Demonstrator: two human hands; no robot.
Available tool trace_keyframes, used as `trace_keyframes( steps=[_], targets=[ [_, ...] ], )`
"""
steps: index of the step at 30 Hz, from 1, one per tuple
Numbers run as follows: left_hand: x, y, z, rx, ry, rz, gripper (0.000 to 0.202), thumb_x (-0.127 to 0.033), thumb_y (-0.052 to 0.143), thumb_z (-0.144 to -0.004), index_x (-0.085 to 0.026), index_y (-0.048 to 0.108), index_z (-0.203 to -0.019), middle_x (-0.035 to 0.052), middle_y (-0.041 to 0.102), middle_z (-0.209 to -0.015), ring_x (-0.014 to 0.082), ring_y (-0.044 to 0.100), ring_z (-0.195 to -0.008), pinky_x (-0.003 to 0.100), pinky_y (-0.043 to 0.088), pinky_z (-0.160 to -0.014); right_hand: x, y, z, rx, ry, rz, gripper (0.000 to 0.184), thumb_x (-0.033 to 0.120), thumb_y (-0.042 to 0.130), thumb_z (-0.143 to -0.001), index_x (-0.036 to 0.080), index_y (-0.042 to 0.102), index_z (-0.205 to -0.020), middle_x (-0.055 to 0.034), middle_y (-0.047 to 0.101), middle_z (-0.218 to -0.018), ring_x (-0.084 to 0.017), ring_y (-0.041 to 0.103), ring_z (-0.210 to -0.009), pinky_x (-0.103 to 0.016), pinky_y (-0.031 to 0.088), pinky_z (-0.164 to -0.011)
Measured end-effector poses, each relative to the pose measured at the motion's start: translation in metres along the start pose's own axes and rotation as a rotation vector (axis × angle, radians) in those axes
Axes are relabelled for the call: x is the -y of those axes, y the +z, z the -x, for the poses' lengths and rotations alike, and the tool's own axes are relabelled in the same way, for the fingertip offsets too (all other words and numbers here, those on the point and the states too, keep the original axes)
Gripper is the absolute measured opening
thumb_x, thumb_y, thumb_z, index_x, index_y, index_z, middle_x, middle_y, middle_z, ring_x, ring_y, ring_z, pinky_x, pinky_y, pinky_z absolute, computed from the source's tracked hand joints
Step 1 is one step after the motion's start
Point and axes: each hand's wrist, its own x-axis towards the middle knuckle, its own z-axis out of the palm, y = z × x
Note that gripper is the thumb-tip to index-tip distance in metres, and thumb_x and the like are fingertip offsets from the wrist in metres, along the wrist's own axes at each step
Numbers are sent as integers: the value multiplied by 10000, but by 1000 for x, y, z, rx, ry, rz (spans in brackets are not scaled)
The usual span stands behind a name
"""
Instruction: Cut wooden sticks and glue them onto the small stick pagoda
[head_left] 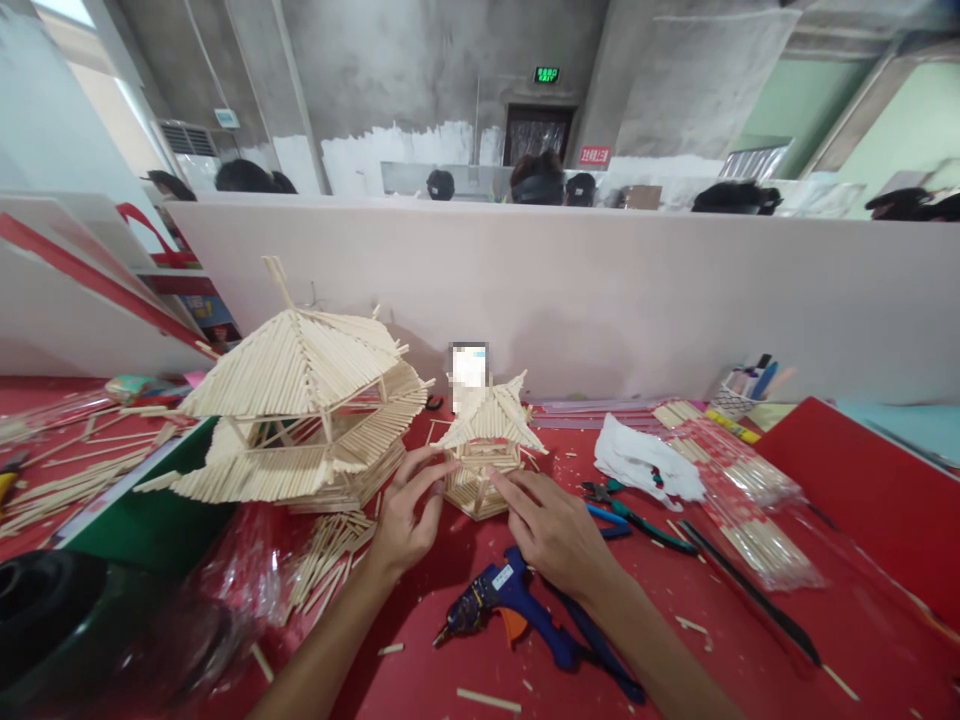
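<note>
A small pavilion model of wooden sticks [487,445] stands on the red table [750,640]. My left hand [405,515] rests at its lower left side, fingers curled, with fingertips touching the base. My right hand [551,525] lies at its lower right, index finger stretched out onto the base. Neither hand lifts the model. A blue glue gun [517,605] lies on the table just under my right wrist.
A larger stick pavilion [300,410] stands to the left on a green board [150,520]. Loose sticks [326,565] lie before it. Green-handled pliers [637,515], white crumpled paper [641,460] and bagged stick bundles [750,500] lie right. A white partition [600,290] closes the back, with several people behind it.
</note>
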Motion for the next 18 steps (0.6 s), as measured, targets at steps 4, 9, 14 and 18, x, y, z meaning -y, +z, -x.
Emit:
trace_keyframes(
  steps=[4,9,14,18],
  targets=[
    [-1,0,-1,10,-12,-12,368,-110,462,-897,-249,690,-1150,97,599,-1248,228,585,-1177,410,500,-1009,0,-1,-1,-2,-3,0,517,75,445,-903,176,517,-1406,-111,674,-1139,-217,642,-978,-337,558,-865],
    [0,0,0,16,-10,-34,368,-116,468,-890,-251,696,-1146,94,598,-1253,233,582,-1179,410,500,-1009,0,-1,-1,-3,-3,-4,523,74,442,-901,183,515,-1407,-110,673,-1137,-215,641,-976,-338,557,-869],
    [0,-1,-1,29,4,-43,365,-118,462,-893,-249,683,-1151,95,587,-1260,232,579,-1180,401,492,-1009,0,-1,-1,8,1,-9,520,74,434,-912,177,493,-1419,-112,671,-1146,-224,631,-985,-343,551,-859],
    [-4,-3,-4,22,-14,-42,295,-144,450,-922,-225,655,-1119,100,615,-1199,226,593,-1148,400,483,-1002,0,-1,-1,1,5,-22,518,83,436,-925,152,461,-1438,-115,678,-1127,-225,632,-951,-341,551,-830]
  ],
)
